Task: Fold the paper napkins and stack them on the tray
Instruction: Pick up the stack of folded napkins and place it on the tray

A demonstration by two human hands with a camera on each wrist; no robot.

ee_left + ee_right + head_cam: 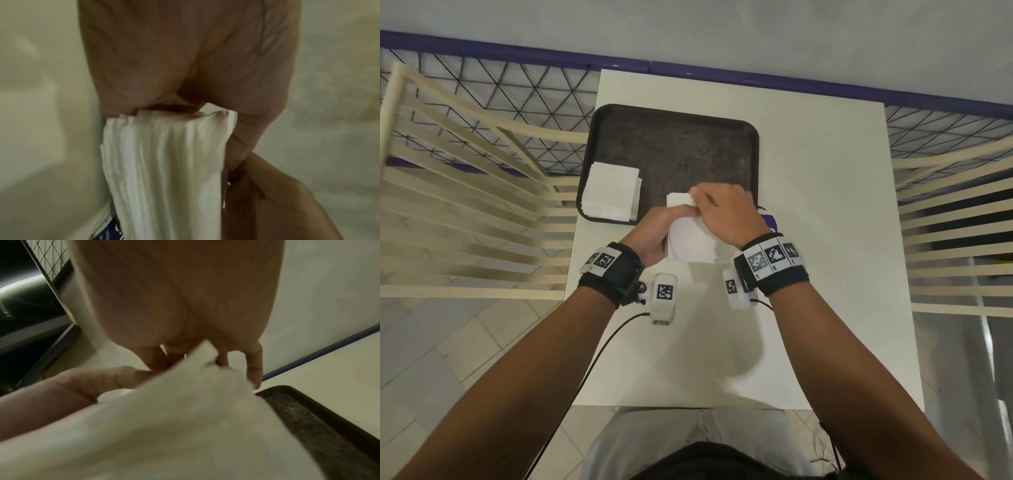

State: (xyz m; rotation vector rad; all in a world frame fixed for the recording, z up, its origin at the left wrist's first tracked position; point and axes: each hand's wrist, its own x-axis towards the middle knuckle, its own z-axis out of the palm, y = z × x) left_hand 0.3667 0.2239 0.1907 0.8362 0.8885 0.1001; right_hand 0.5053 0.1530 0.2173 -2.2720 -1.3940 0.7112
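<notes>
Forearms converge; both hands (688, 222) grip napkins (690, 240) (raised).

Head view looks straight down; wrist views close, sharing napkin bundle (164, 170).

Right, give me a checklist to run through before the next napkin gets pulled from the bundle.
1. Left hand grips the napkin bundle: ok; the left wrist view shows it gripping the bundle's end.
2. Right hand pinches the top edge: ok.
3. Only one sheet pinched: cannot tell, the layers blur together.
4. Tray has bare space for stacking: ok.
5. Folded stack sits inside the tray: ok, at its near left corner.
6. Stack edges squared: not ok, lower sheets stick out on the right.
</notes>
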